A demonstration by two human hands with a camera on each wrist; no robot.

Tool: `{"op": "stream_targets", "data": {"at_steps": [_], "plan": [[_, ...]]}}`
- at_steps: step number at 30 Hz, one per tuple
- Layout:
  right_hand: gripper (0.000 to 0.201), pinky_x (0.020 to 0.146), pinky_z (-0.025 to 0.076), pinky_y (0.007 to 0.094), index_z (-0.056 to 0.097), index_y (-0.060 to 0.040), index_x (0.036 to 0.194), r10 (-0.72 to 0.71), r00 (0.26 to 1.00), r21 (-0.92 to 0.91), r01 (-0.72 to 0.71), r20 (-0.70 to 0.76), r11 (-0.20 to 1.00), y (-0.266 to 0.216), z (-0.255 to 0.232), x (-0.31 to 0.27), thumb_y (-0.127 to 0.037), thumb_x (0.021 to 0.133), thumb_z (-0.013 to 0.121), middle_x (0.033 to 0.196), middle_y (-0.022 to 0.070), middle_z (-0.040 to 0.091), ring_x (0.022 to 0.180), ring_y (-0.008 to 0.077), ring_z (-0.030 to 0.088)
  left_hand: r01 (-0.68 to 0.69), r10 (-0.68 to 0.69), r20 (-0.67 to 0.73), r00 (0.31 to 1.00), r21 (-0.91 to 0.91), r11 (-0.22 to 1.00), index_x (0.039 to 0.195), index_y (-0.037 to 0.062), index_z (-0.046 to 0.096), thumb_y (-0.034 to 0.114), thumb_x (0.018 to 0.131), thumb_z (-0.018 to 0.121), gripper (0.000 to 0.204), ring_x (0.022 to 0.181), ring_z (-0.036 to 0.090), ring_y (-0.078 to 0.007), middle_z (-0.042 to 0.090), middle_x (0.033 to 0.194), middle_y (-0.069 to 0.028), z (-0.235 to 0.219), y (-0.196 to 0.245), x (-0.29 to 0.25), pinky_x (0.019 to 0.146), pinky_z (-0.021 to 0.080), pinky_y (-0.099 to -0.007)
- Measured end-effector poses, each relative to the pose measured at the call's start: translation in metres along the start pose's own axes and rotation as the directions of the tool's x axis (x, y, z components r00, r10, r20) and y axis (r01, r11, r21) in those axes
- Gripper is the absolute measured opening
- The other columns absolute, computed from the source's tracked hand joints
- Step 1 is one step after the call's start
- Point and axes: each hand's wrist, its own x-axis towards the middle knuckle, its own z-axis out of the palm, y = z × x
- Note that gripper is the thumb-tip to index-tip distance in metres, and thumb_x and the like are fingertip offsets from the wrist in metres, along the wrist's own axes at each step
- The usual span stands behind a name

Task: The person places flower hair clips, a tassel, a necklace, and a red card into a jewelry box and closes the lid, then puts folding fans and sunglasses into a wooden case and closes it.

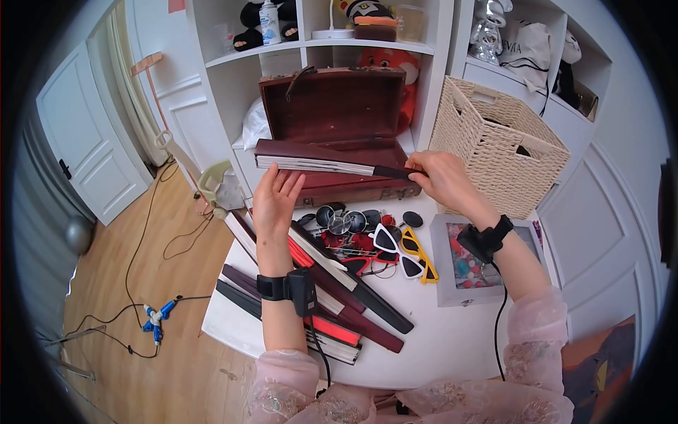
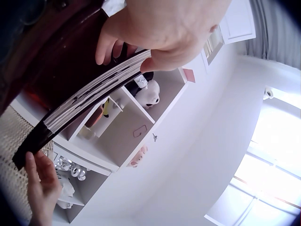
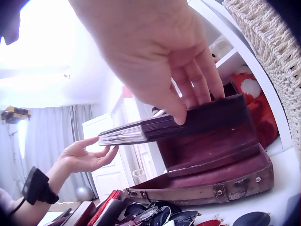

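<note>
A long, dark maroon folded fan (image 1: 311, 157) with pale layered edges is held level above an open maroon suitcase (image 1: 332, 113). My right hand (image 1: 448, 185) pinches its narrow black end between thumb and fingers, as the right wrist view also shows (image 3: 160, 61). At the wide end, my left hand (image 1: 277, 205) touches the fan from below, its fingers loosely extended; in the left wrist view that hand (image 2: 164, 28) has its thumb by the layered edge. Several similar folded fans (image 1: 332, 283) lie on the white table under my left forearm.
Sunglasses (image 1: 385, 239) in several colours lie before the suitcase. A grey box with a clear lid (image 1: 474, 272) sits at the table's right, with a woven basket (image 1: 487, 141) behind it. White shelves (image 1: 325, 46) stand behind. Cables (image 1: 145, 247) run across the floor at left.
</note>
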Motion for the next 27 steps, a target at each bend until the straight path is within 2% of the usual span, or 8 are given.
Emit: {"op": "stream_targets", "data": {"at_steps": [5,10,12,14,16,19,26,27], "plan": [[0.015,0.067,0.048,0.0376,0.062,-0.0039,0.089,0.005,0.999,0.072,-0.008,0.032,0.997,0.006,0.003,0.004,-0.011,0.076,0.065,0.079,0.0117,0.065,0.076,0.0292,0.062,0.017,-0.016,0.021,1.0,-0.049,0.999,0.112,0.0,0.047,0.016,0.088,0.058,0.031,0.113,0.046,-0.0294,0.046,0.114,-0.0158,-0.002,0.003,-0.002,0.102,0.039,-0.0429],[0.015,0.066,0.048,0.0387,0.063,-0.005,0.088,-0.043,0.999,-0.028,0.043,0.013,0.999,0.012,0.005,0.009,-0.011,0.075,0.065,0.08,0.0119,0.065,0.076,0.0296,0.062,-0.031,0.031,0.0,1.0,-0.058,0.998,0.113,0.001,0.048,0.017,0.087,0.059,0.033,0.113,0.045,-0.0266,0.044,0.114,-0.0127,-0.005,0.002,0.0,0.101,0.038,-0.0429],[0.014,0.066,0.048,0.0391,0.063,-0.0049,0.088,-0.046,0.999,-0.091,0.046,0.008,0.995,0.015,0.007,0.012,-0.011,0.075,0.065,0.079,0.0119,0.065,0.076,0.0296,0.062,-0.209,0.2,-0.311,0.929,0.005,0.978,0.115,0.0008,0.047,0.018,0.086,0.061,0.037,0.115,0.043,-0.027,0.043,0.125,-0.0109,-0.004,0.004,-0.001,0.098,0.038,-0.0437],[0.014,0.065,0.048,0.0394,0.063,-0.0048,0.088,-0.05,0.999,-0.153,0.05,0.002,0.987,0.019,0.01,0.014,-0.011,0.076,0.064,0.079,0.0119,0.065,0.075,0.0297,0.062,-0.261,0.261,-0.313,0.913,0.04,0.964,0.118,0.0018,0.044,0.022,0.085,0.061,0.042,0.119,0.039,-0.0258,0.039,0.126,-0.009,-0.015,0.013,0.001,0.098,0.036,-0.0443],[0.012,0.066,0.048,0.0403,0.064,-0.0048,0.087,-0.011,0.999,-0.246,0.021,0.041,0.969,0.025,0.016,0.017,-0.01,0.075,0.064,0.077,0.0123,0.065,0.075,0.0301,0.062,-0.348,0.324,-0.393,0.861,0.01,0.937,0.121,0.0029,0.042,0.026,0.086,0.06,0.046,0.118,0.039,-0.0246,0.04,0.12,-0.0073,-0.017,0.026,0.0,0.098,0.036,-0.0432],[0.011,0.066,0.048,0.0412,0.066,-0.0042,0.083,0.02,0.997,-0.296,0.003,0.075,0.955,0.035,0.028,0.019,-0.01,0.074,0.065,0.075,0.013,0.064,0.075,0.0307,0.062,-0.383,0.345,-0.393,0.852,-0.02,0.924,0.123,0.0019,0.039,0.031,0.087,0.058,0.051,0.119,0.039,-0.0244,0.038,0.116,-0.0067,-0.03,0.037,0.003,0.1,0.034,-0.0436],[0.013,0.068,0.05,0.0383,0.066,-0.0025,0.077,0.16,0.968,-0.215,-0.117,0.192,0.97,0.046,0.048,0.016,-0.012,0.069,0.068,0.074,0.0172,0.065,0.074,0.0306,0.064,-0.326,0.261,-0.367,0.893,-0.128,0.937,0.123,-0.0015,0.037,0.029,0.088,0.056,0.05,0.118,0.041,-0.0252,0.038,0.118,-0.01,-0.026,0.032,0.003,0.101,0.035,-0.0442],[0.016,0.063,0.051,0.0355,0.066,-0.0005,0.079,0.205,0.935,-0.059,-0.197,0.291,0.979,0.049,0.051,0.017,-0.014,0.071,0.07,0.073,0.0144,0.065,0.069,0.0249,0.064,-0.326,0.26,-0.369,0.892,-0.128,0.937,0.123,-0.0015,0.037,0.029,0.088,0.056,0.05,0.118,0.041,-0.0252,0.038,0.118,-0.01,-0.023,0.031,0.002,0.101,0.035,-0.0442]]}}
